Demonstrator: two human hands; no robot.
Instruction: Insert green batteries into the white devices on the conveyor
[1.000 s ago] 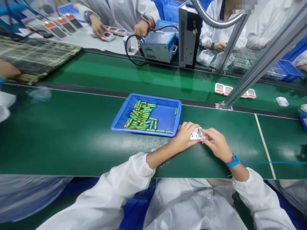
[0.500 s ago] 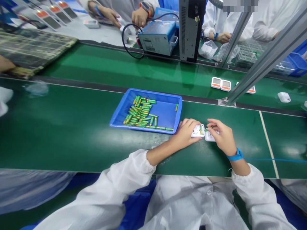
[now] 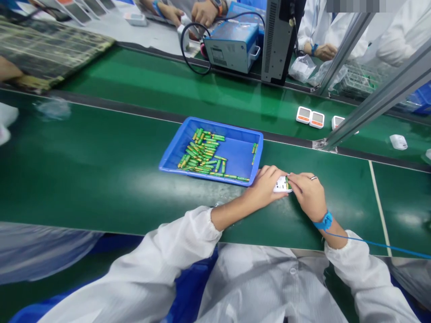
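Observation:
My left hand (image 3: 264,185) grips a small white device (image 3: 280,184) lying on the green belt (image 3: 101,179). My right hand (image 3: 308,194) presses its fingertips on the device's right end, where a green battery (image 3: 287,183) sits in the device. Both hands are closed around the device. A blue tray (image 3: 239,157) with several green and gold batteries (image 3: 202,154) lies just left of my left hand. A blue wrist strap (image 3: 323,221) with a thin cord circles my right wrist.
Small white and orange devices (image 3: 310,117) ride the far belt. A blue box-shaped instrument (image 3: 230,51) and a grey upright unit (image 3: 279,38) stand behind it. A slanted aluminium strut (image 3: 377,101) crosses at right. Other people's hands (image 3: 202,11) work at the far bench.
My right hand moved left from the second white piece and now covers it, fingers pressing the battery end of the device. The view shifted slightly.

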